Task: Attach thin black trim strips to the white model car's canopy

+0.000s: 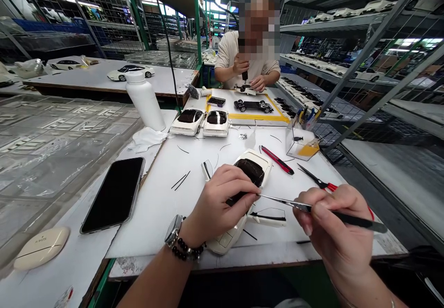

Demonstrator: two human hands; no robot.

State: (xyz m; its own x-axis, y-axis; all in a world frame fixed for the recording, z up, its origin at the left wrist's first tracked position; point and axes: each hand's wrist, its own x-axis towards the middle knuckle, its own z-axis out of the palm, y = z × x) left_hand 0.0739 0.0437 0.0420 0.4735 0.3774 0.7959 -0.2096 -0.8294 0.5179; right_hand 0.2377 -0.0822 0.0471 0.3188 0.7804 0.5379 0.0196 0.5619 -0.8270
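Observation:
A white model car (227,241) with its doors spread open lies on the white work surface, partly covered by my left hand. My left hand (225,201) is above the car, thumb and index finger pinched together at the tweezers' tip; anything held between them is too small to make out. In my right hand (336,220) are dark-handled metal tweezers (357,221), pointing left, their tip meeting the left fingertips. The open right-hand door (268,218) of the car shows beneath the tweezers.
Red-handled scissors (321,183), a red pen-like tool (276,159) and thin black strips (182,181) lie around the car. A black phone (114,194) and white bottle (145,102) are left. Two white model cars (215,123) stand ahead. Across the table, a person (227,58) works on a small part.

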